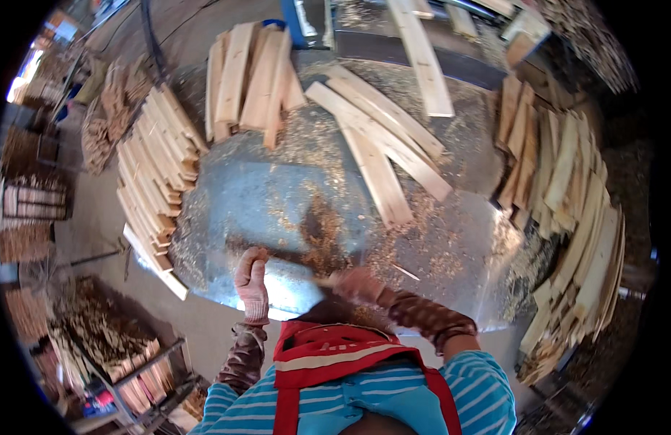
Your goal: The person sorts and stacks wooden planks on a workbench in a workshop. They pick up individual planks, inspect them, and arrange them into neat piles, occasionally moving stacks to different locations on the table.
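L hand (252, 284), gloved, is held low over the grey-blue worktop (241, 192) w/ fingers folded, though whether it grips anything can't be told; R hand (359, 285), also gloved, is blurred, so its grip can't be told either, w/ a pale stub (321, 281) of unclear kind at its L edge. Wood shavings (321, 230) lie just beyond & btwn. the hands, thinning out past R hand. Farther off, loose boards (382, 141) cross one another beyond R hand, w/ a slanted board stack (158, 170) to L of L hand & a larger wood pile (571, 217) well to R of R hand.
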Available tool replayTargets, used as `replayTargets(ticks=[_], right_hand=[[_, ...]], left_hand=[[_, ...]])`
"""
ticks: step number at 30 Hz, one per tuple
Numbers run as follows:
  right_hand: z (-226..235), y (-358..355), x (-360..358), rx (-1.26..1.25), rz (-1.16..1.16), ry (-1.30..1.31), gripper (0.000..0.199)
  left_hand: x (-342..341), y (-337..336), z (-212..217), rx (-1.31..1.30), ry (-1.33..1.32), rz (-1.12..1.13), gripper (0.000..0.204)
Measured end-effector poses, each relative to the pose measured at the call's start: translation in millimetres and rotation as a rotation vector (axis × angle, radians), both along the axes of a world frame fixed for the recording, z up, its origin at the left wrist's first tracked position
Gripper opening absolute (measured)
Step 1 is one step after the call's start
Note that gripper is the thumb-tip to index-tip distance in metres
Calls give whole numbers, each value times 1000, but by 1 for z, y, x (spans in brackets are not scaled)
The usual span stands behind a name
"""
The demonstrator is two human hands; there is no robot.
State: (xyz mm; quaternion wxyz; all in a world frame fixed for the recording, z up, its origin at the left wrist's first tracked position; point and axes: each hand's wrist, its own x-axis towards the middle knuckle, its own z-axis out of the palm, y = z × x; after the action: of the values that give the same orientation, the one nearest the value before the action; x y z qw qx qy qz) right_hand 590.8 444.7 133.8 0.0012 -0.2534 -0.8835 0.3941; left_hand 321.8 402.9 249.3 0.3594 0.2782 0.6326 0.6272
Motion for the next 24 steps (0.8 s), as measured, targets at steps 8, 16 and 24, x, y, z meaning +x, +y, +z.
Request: replayTargets(ticks=[8,16,24], right_hand=[[4,14,53,152,-171,-473,16],[63,58,82,-20,-756,-330,23],[36,38,78,144,-451,-111,24]], left_hand=[[21,-43,-32,-54,-190,-89,31],[83,-24,-37,-520,-268,-405,54],[134,9,-75,-340,-756,-343,42]])
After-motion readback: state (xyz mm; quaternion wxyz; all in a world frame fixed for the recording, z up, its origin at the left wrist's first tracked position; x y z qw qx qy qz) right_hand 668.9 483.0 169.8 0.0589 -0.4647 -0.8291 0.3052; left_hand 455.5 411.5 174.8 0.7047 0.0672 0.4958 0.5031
